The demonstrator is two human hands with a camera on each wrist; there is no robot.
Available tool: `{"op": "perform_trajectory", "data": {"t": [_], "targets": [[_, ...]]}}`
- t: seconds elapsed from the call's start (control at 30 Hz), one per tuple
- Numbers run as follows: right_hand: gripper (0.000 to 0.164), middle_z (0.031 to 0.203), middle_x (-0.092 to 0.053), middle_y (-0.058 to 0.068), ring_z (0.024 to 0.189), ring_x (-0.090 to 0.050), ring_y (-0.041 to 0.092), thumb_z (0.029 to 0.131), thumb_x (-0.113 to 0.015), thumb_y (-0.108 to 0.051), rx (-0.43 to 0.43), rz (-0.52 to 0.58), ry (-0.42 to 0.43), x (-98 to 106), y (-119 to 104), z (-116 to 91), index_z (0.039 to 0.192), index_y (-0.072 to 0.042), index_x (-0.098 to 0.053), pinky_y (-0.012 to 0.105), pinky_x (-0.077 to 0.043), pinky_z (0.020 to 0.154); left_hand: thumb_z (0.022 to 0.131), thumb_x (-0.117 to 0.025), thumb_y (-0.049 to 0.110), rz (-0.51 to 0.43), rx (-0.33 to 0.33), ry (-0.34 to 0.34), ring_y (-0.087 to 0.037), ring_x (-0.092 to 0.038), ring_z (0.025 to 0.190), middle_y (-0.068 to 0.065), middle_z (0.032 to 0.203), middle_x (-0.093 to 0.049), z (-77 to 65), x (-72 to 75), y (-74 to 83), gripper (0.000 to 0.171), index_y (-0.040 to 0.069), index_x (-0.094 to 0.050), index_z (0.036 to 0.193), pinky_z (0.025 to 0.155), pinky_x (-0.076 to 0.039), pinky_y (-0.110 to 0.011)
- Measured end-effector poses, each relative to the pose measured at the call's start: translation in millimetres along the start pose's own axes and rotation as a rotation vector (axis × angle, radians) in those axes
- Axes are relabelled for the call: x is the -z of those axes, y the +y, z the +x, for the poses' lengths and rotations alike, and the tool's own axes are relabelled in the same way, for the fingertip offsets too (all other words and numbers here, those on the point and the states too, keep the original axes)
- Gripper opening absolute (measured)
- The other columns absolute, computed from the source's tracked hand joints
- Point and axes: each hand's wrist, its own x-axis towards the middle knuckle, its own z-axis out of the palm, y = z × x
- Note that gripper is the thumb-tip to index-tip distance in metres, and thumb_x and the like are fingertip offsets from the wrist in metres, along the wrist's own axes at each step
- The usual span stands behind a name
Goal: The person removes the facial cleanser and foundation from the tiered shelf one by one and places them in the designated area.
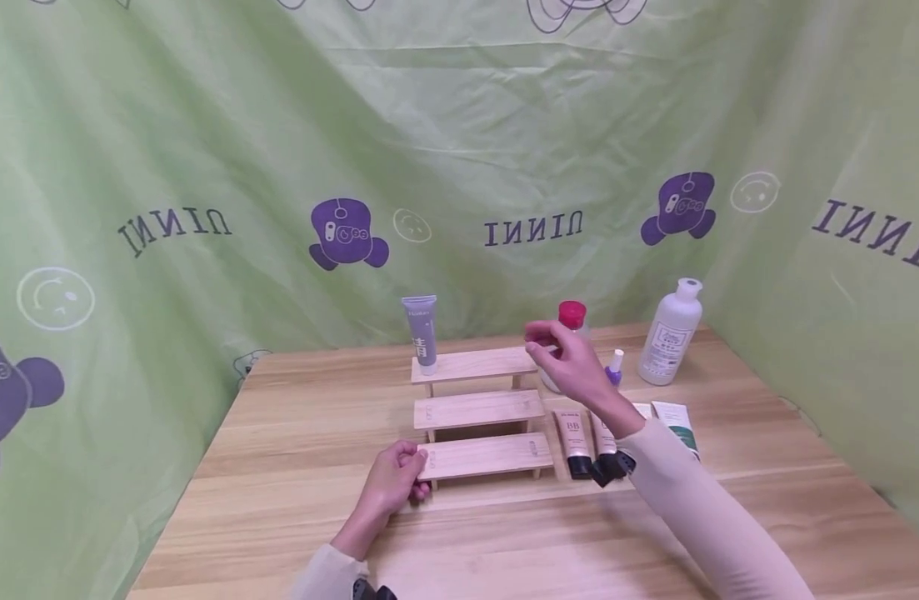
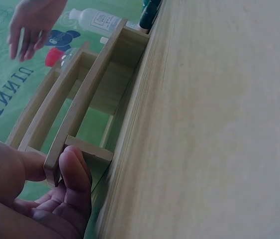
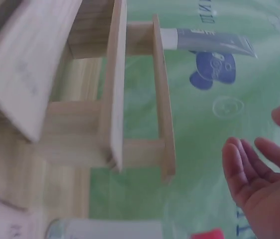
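Observation:
A three-step wooden display stand (image 1: 483, 456) sits on the table. My left hand (image 1: 390, 482) pinches the left end of its lowest step; in the left wrist view the thumb lies on top and a curled finger (image 2: 75, 172) underneath. A grey-purple squeeze tube (image 1: 422, 333) stands cap down on the left end of the top step. My right hand (image 1: 573, 362) is raised near the right end of that step, its fingers loosely bent with nothing between them. Behind it, a bottle with a red cap (image 1: 571, 314) is partly hidden.
Right of the stand lie a BB cream tube (image 1: 575, 442), another beside it, and a white and green tube (image 1: 675, 423). A small purple bottle with a white cap (image 1: 615, 367) and a large white bottle (image 1: 671, 335) stand farther back. Green printed cloth (image 1: 444, 158) surrounds the wooden table (image 1: 294, 442).

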Motion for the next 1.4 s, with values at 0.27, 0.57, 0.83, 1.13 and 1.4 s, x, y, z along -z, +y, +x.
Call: {"op": "perform_trajectory", "data": {"t": [0.27, 0.57, 0.83, 1.13, 1.4], "targets": [[0.046, 0.117, -0.062, 0.015, 0.106, -0.061, 0.028, 0.093, -0.068, -0.021, 0.022, 0.066, -0.129, -31.3, -15.6, 36.6, 0.13, 0.001, -0.053, 0.039, -0.054, 0.092, 0.098, -0.057, 0.017, -0.001, 0.006, -0.005, -0.013, -0.059, 0.051, -0.009, 0.073, -0.064, -2.5, -1.4, 1.5, 0.03, -0.008, -0.054, 0.115, 0.048, -0.053, -0.026], [0.061, 0.128, -0.055, 0.019, 0.119, -0.056, 0.035, 0.088, -0.074, -0.017, -0.012, 0.154, -0.156, -79.0, -28.9, 50.7, 0.137, 0.005, -0.046, 0.042, -0.05, 0.1, 0.098, -0.057, 0.016, -0.017, -0.007, -0.005, -0.012, -0.059, 0.05, -0.011, 0.074, -0.064, -3.2, -2.0, 4.2, 0.031, -0.009, -0.053, 0.115, 0.048, -0.053, -0.025], [0.065, 0.13, -0.056, 0.02, 0.12, -0.056, 0.034, 0.086, -0.076, -0.019, -0.017, 0.163, -0.159, -99.5, -27.3, 54.6, 0.138, 0.007, -0.045, 0.041, -0.05, 0.1, 0.098, -0.057, 0.016, -0.005, -0.016, -0.005, -0.012, -0.058, 0.05, -0.009, 0.074, -0.063, -4.0, -2.6, -0.7, 0.03, -0.009, -0.053, 0.114, 0.048, -0.052, -0.025], [0.055, 0.124, -0.06, 0.022, 0.112, -0.061, 0.033, 0.087, -0.073, -0.009, 0.033, 0.148, -0.189, -119.8, -29.1, 57.5, 0.134, 0.007, -0.047, 0.039, -0.054, 0.093, 0.098, -0.057, 0.018, 0.0, -0.012, 0.002, -0.013, -0.059, 0.051, -0.011, 0.075, -0.063, -5.1, -2.2, 0.2, 0.032, -0.009, -0.052, 0.117, 0.049, -0.053, -0.026], [0.039, 0.119, -0.063, 0.02, 0.109, -0.063, 0.03, 0.092, -0.066, -0.008, 0.004, 0.067, -0.197, -126.5, -29.1, 53.7, 0.127, 0.004, -0.052, 0.032, -0.055, 0.09, 0.099, -0.057, 0.018, -0.002, -0.019, 0.001, -0.013, -0.059, 0.05, -0.012, 0.075, -0.064, -6.2, -2.8, 1.9, 0.031, -0.008, -0.053, 0.114, 0.048, -0.052, -0.026]]}}
